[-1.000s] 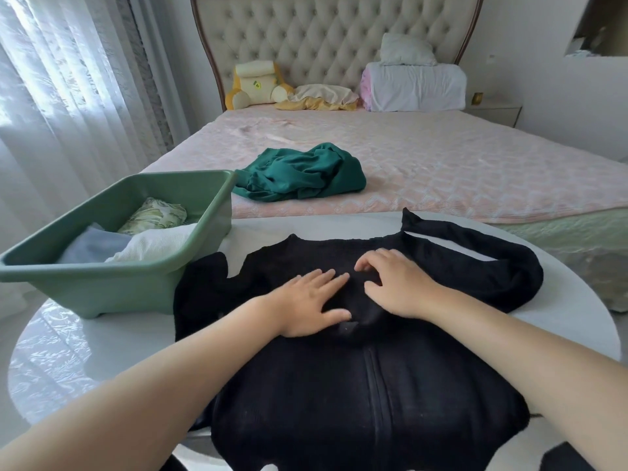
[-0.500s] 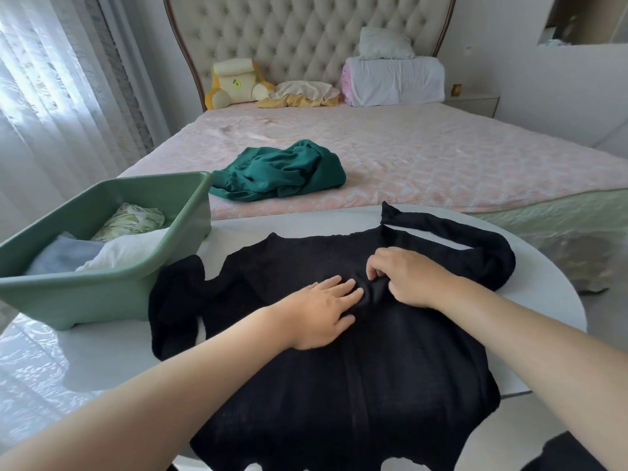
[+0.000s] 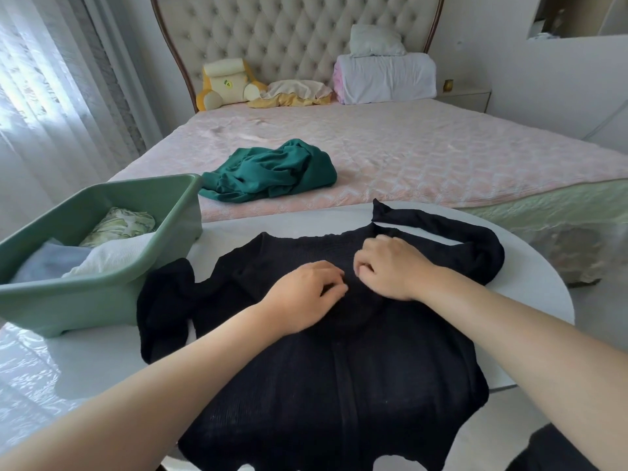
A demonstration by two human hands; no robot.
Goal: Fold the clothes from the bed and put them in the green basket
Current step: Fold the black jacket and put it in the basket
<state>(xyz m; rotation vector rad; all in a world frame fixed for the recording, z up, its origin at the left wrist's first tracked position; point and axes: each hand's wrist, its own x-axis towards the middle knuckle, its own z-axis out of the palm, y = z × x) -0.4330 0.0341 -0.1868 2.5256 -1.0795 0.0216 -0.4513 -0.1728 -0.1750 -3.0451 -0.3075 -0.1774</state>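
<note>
Left hand [image 3: 306, 294] has gone from flat to curled, and right hand [image 3: 390, 266] has crept toward the collar; both now pinch the knit of the black sweater [image 3: 339, 385], bunched right under the fingertips at upper chest; sweater lies spread on the white table [image 3: 537, 300], one sleeve just beside the green basket [image 3: 85, 300]; green garment [image 3: 272, 171] waits on the bed [image 3: 441, 158].

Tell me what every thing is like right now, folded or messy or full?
Black sweater: spread flat on the table, not folded.
Green garment: crumpled on the bed.
Green basket: on the table, partly filled with folded clothes.
Left hand: fingers curled, pinching the sweater.
Right hand: fingers curled, pinching the sweater near its neck.
</note>
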